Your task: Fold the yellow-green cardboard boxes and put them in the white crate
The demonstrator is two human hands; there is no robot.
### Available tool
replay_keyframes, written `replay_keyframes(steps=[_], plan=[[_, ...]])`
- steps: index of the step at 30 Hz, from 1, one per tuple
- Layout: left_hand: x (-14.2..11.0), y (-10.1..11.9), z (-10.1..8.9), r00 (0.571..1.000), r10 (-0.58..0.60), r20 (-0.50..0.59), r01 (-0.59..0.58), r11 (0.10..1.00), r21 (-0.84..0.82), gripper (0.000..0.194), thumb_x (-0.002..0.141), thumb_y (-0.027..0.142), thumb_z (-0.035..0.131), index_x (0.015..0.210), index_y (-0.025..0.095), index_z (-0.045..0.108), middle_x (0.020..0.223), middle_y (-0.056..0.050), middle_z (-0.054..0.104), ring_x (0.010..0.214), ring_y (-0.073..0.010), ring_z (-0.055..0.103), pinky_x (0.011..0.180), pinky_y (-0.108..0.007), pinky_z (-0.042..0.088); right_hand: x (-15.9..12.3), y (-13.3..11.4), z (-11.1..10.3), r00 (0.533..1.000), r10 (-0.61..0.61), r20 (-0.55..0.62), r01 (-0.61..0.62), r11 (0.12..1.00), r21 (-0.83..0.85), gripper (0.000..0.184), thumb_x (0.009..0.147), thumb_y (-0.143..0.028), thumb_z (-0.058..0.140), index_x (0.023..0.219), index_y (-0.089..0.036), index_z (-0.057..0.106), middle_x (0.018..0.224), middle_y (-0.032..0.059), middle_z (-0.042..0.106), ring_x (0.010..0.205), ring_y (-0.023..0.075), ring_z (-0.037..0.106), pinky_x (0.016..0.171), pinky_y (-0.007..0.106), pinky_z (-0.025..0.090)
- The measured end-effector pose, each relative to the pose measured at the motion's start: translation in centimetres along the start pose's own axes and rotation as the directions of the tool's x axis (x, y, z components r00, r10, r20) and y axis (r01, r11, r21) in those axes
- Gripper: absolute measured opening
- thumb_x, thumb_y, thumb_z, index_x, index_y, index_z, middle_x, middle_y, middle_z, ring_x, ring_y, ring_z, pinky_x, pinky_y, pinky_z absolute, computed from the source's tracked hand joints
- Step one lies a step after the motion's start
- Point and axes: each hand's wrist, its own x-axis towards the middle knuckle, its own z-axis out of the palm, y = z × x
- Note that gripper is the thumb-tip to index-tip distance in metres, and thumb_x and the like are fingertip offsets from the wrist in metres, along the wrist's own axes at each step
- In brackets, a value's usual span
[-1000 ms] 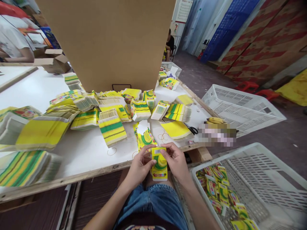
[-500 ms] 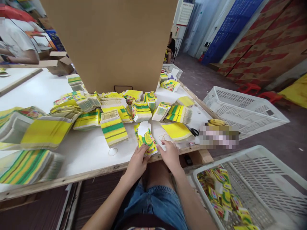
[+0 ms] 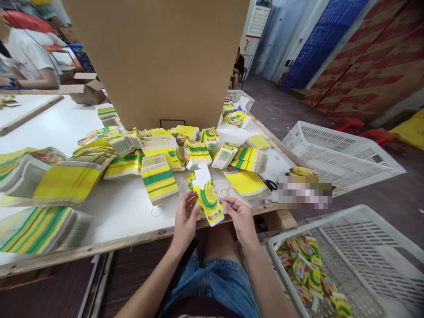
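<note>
A flat yellow and green carton blank [image 3: 209,199] with a white flap at its far end is held over the table's front edge. My left hand [image 3: 185,219] pinches its left side. My right hand [image 3: 241,217] touches its near right corner with curled fingers. Under the blank lies a small pile of the same blanks [image 3: 191,181] on the white table [image 3: 126,207]. A white plastic crate [image 3: 371,229] at my right holds several folded yellow cartons [image 3: 306,269].
Many stacks of yellow-green blanks [image 3: 66,181] cover the table's left and middle. A tall brown cardboard sheet [image 3: 159,57] stands behind them. Scissors [image 3: 266,182], bananas [image 3: 300,171] and rubber bands [image 3: 158,211] lie near the right edge. A second white crate [image 3: 338,152] sits on the floor. People sit far off.
A second ago both hands held a folded carton over my lap. It is gone from them now. They reached to the pile and have lifted a flat blank toward me.
</note>
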Motion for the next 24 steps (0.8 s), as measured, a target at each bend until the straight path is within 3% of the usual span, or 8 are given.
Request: replay_keyframes(steps=[3,5,7,14,24], plan=[[0.2,0.5,0.2,0.959,-0.219,0.180,0.262,0.926,-0.271,0.048,0.083,0.046,0.065,0.122,0.020,0.058,0.129,-0.013,0.063,0.121,-0.0290,0.057,0.103,-0.044,0.045,-1.6,-0.4,0.5,0.995,0.072,0.073,-0.081,0.988,0.133,0.038,0.064,-0.049,0.079,0.084,-0.017,0.073,0.078,0.0074,0.075,0.073,0.0219,0.069,0.073,0.039,0.056],[0.2,0.7,0.3,0.916,-0.259,0.306,0.362,0.862,-0.355,0.048,0.082,0.047,0.065,0.121,0.019,0.060,0.122,-0.013,0.067,0.119,-0.0300,0.059,0.102,-0.045,0.045,-2.5,-0.5,0.8,0.987,0.115,0.115,-0.137,0.969,0.206,0.037,0.061,-0.047,0.083,0.082,-0.017,0.074,0.075,0.0068,0.075,0.072,0.0215,0.068,0.072,0.038,0.056],[0.0,1.0,0.4,0.900,-0.244,0.361,0.382,0.840,-0.386,0.048,0.082,0.045,0.066,0.122,0.019,0.061,0.120,-0.013,0.069,0.118,-0.0301,0.060,0.102,-0.046,0.046,-3.1,-0.6,1.0,0.981,0.136,0.138,-0.166,0.957,0.237,0.037,0.059,-0.045,0.084,0.081,-0.017,0.074,0.074,0.0061,0.074,0.071,0.0208,0.068,0.072,0.037,0.056],[-0.3,1.5,0.7,0.933,-0.231,0.277,0.318,0.890,-0.326,0.042,0.083,0.041,0.067,0.118,0.018,0.065,0.107,-0.010,0.074,0.107,-0.0272,0.066,0.095,-0.040,0.051,-4.0,-1.9,1.2,0.982,0.085,0.166,-0.107,0.986,0.128,0.033,0.074,-0.046,0.075,0.090,-0.017,0.074,0.081,0.0062,0.074,0.083,0.0224,0.066,0.080,0.037,0.053],[-0.4,0.3,0.6,0.963,-0.204,0.175,0.238,0.950,-0.202,0.037,0.086,0.040,0.064,0.115,0.018,0.058,0.100,-0.006,0.073,0.092,-0.0217,0.069,0.081,-0.034,0.055,-4.8,-0.8,2.1,0.997,0.041,0.063,-0.044,0.998,0.051,0.032,0.076,-0.047,0.071,0.079,-0.016,0.067,0.068,0.0024,0.067,0.063,0.0167,0.060,0.061,0.029,0.050]])
